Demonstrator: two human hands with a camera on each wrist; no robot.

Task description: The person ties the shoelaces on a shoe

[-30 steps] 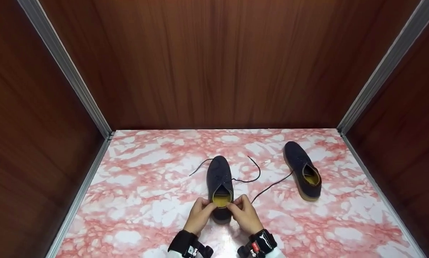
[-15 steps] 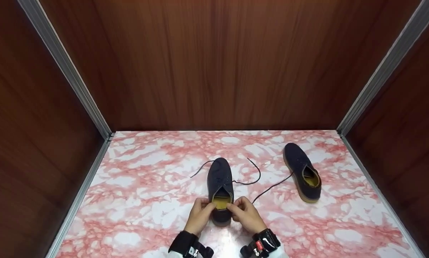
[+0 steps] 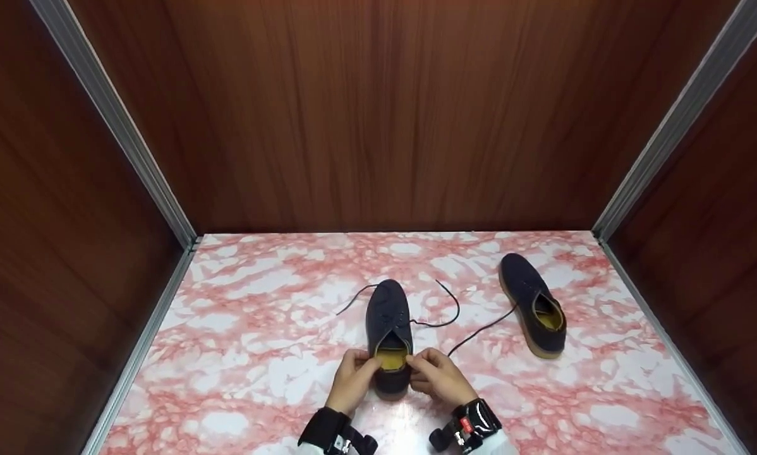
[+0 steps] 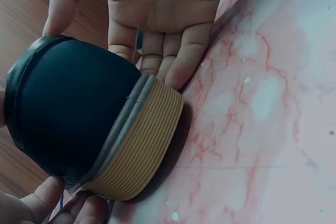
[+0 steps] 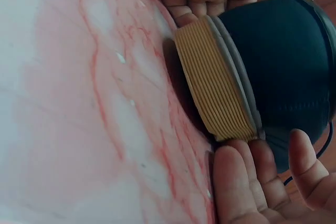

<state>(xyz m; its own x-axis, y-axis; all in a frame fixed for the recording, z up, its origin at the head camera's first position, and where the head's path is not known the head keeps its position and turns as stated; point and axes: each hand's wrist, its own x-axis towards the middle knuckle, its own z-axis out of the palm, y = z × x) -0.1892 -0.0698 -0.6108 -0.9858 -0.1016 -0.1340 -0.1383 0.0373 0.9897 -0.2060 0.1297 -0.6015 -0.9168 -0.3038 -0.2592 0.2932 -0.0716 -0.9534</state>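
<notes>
Right hand (image 3: 440, 376) slid slightly back along heel since earlier frames; near shoe unmoved. Both hands cup heel of dark navy suede lace-up shoe with ribbed tan sole (image 3: 388, 328), centre-front of pink-and-white marbled worktop (image 3: 258, 366). Left hand (image 3: 353, 378) fingers curled against left side of heel, thumb at collar rim; right hand likewise on right side. Loose dark laces (image 3: 445, 309) trail on worktop. Second matching navy shoe (image 3: 535, 306) lies well apart to right.

Dark shoe heel (image 5: 283, 72) between both hands, on marbled surface (image 5: 68, 119)
</notes>
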